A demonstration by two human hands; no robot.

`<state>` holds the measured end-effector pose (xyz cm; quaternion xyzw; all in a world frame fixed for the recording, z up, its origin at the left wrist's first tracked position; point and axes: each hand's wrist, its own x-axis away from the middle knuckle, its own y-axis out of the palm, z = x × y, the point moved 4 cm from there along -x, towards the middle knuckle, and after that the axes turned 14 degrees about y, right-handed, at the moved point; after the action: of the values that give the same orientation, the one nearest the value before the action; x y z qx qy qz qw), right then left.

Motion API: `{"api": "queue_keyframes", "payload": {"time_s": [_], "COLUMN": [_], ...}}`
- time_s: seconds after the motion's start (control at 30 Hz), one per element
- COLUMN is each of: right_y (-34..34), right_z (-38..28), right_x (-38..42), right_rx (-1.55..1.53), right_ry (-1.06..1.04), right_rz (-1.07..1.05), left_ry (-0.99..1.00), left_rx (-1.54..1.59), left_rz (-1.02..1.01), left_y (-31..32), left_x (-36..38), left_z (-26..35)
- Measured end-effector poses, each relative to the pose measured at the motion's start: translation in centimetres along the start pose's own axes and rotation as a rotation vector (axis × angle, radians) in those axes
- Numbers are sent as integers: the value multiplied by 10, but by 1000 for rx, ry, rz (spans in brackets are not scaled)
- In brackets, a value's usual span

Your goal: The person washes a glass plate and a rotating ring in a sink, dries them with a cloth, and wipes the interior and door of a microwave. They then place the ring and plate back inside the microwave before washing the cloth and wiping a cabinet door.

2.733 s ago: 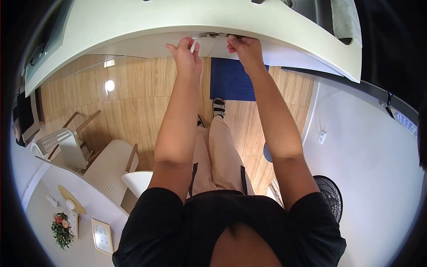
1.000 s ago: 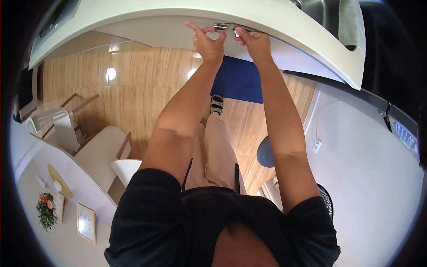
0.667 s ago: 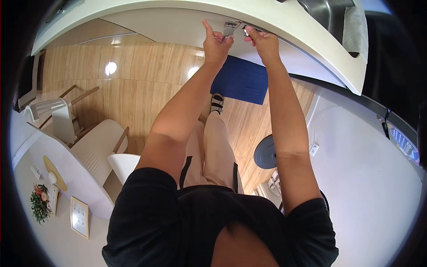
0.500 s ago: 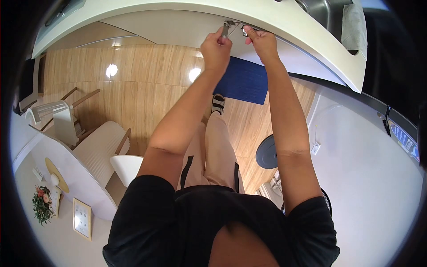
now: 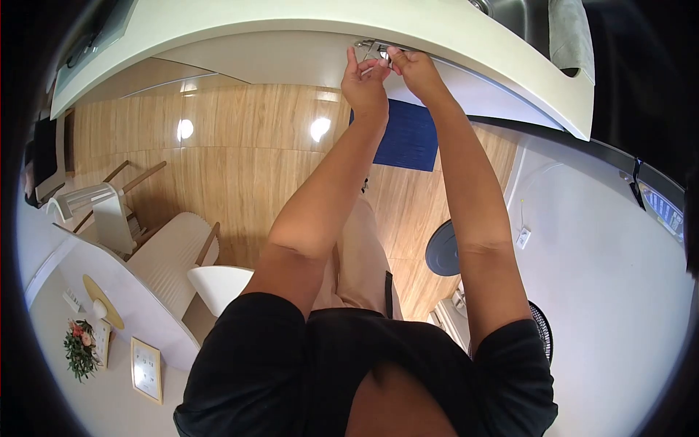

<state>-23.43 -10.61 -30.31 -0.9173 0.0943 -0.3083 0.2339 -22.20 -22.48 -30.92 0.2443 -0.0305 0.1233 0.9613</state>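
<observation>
Below the underside of the pale countertop (image 5: 291, 16), my left hand (image 5: 365, 86) has one finger raised; its other fingertips are bent together toward my right hand, and what they hold is too small to make out. My right hand (image 5: 420, 73) pinches a small metal piece (image 5: 384, 53), its fingertips almost touching those of my left hand. Close to the raised finger, a metal hinge-like fitting (image 5: 363, 45) sits at the top of a pale panel (image 5: 291, 58) under the counter edge.
A sink (image 5: 520, 25) with a grey cloth (image 5: 571, 36) lies at the upper right. Beneath my arms are a blue mat (image 5: 408, 138) and a dark round lid-like object (image 5: 441, 249). White chairs (image 5: 171, 251) and a white table (image 5: 156, 313) stand at the left.
My left hand has moved off the metal fitting, raised one finger and come close to my right hand. My right hand has shifted slightly left. The view has tilted a little.
</observation>
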Motion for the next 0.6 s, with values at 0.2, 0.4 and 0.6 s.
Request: {"api": "queue_keyframes", "payload": {"time_s": [0.2,0.4,0.6], "right_y": [2,-10,-8], "right_z": [8,8,1], "right_x": [-3,11,26], "right_rx": [-20,-1,8], "right_ry": [-82,-54,-118], "right_rz": [47,15,150], "left_ry": [-113,-159,-279], "left_rx": [159,196,-22], "left_rz": [-22,22,-80], "left_y": [-1,0,-3], "left_x": [-6,-15,-26], "left_z": [3,-14,-3]}}
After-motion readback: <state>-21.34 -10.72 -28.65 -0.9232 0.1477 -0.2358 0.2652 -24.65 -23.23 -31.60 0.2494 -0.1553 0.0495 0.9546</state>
